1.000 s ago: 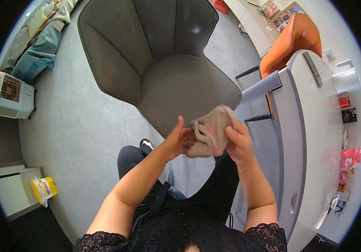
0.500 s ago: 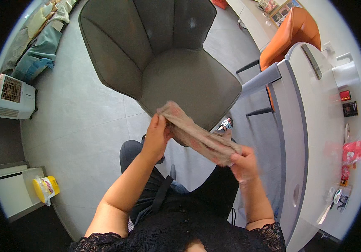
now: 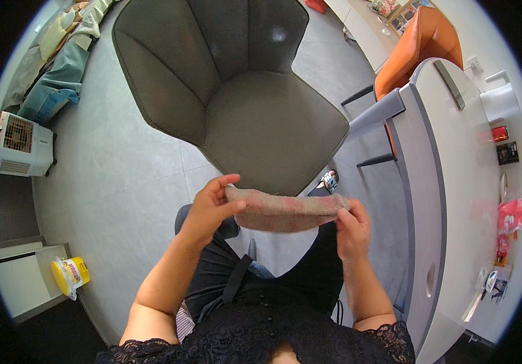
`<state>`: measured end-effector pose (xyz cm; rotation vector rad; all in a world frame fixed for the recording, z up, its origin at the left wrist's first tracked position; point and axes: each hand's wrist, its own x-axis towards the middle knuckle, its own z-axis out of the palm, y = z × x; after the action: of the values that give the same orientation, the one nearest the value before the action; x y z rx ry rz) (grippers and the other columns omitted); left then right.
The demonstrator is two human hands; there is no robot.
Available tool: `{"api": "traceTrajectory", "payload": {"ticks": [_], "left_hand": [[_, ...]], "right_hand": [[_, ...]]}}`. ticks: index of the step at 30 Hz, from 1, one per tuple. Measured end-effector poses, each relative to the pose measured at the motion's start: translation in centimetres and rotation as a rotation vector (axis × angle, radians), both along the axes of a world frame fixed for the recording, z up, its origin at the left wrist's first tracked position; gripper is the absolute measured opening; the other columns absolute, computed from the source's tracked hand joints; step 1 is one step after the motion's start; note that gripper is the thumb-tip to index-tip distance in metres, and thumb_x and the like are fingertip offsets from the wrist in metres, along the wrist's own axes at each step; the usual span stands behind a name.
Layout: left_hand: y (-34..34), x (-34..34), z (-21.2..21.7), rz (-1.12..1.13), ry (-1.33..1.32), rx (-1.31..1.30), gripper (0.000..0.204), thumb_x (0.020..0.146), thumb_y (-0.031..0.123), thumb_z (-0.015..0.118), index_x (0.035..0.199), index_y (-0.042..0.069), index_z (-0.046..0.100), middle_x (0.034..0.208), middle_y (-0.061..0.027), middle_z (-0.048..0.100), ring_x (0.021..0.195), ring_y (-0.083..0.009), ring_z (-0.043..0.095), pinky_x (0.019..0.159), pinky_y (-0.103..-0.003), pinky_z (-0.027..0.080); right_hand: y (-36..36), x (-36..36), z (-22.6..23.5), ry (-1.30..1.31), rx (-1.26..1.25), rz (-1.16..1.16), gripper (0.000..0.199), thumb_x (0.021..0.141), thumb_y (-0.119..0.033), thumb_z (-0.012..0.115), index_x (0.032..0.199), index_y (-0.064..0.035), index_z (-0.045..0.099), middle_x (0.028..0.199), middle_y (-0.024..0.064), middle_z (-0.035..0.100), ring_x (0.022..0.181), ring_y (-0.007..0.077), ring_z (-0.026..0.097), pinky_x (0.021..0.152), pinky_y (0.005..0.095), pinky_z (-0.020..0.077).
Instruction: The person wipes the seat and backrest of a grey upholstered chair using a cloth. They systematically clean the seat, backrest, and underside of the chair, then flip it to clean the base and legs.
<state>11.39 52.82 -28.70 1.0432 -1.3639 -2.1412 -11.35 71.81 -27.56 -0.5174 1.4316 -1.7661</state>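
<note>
Watching remotely, I see the left hand (image 3: pixel 205 211) and right hand (image 3: pixel 353 232) pinching opposite ends of the cloth (image 3: pixel 288 213), already stretched into a strip, neither end yet released.

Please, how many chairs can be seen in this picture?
2. A grey chair is in the upper middle, beyond the cloth; an orange chair is at upper right, by the white table. Others may be hidden.

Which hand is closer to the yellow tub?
Left. The left hand is right of the yellow tub, at the left end of the cloth; the right hand is farther right, at the other end.
</note>
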Motion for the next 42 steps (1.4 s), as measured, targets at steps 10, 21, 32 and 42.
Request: {"api": "traceTrajectory", "payload": {"ticks": [10, 21, 32, 42], "left_hand": [[-5.0, -1.8, 4.6, -0.001, -0.291, -1.202, 0.023, 0.076, -0.001, 0.071, 0.097, 0.008, 0.07, 0.104, -0.0093, 0.055, 0.085, -0.0207, 0.053, 0.075, -0.031, 0.044], [-3.9, 0.7, -5.1, -0.49, -0.261, -0.708, 0.014, 0.086, 0.008, 0.063, 0.099, 0.007, 0.069, 0.115, -0.0116, 0.06, 0.105, -0.028, 0.059, 0.091, -0.034, 0.047], [-8.2, -7.6, -14.0, -0.322, -0.641, -0.938, 0.036, 0.08, 0.017, 0.069, 0.114, 0.006, 0.062, 0.12, -0.0168, 0.058, 0.11, -0.0372, 0.056, 0.095, -0.046, 0.046], [0.8, -8.7, -17.1, -0.025, -0.732, -0.988, 0.061, 0.086, 0.034, 0.066, 0.131, -0.004, 0.05, 0.135, -0.0248, 0.047, 0.126, -0.042, 0.043, 0.105, -0.046, 0.035]], "right_hand": [[-5.4, -4.5, 3.8, 0.964, 0.011, -0.194, 0.013, 0.085, -0.012, 0.069, 0.089, 0.0005, 0.068, 0.118, 0.0174, 0.06, 0.108, 0.0279, 0.058, 0.093, 0.038, 0.0442], [0.6, -4.2, -4.6, 0.69, 0.141, 0.258, 0.011, 0.079, -0.008, 0.069, 0.084, 0.0017, 0.068, 0.094, 0.0107, 0.07, 0.092, 0.0256, 0.064, 0.086, 0.0362, 0.0479], [-10.9, -6.2, -13.9, 1.443, 0.535, 0.29, 0.038, 0.078, -0.023, 0.072, 0.111, -0.0058, 0.064, 0.132, 0.0228, 0.05, 0.119, 0.0399, 0.05, 0.095, 0.0467, 0.0428], [-6.7, -2.5, -24.7, 0.154, 0.726, -0.403, 0.047, 0.082, -0.021, 0.072, 0.12, 0.0008, 0.058, 0.129, 0.021, 0.053, 0.109, 0.0304, 0.058, 0.091, 0.0364, 0.0463]]}}
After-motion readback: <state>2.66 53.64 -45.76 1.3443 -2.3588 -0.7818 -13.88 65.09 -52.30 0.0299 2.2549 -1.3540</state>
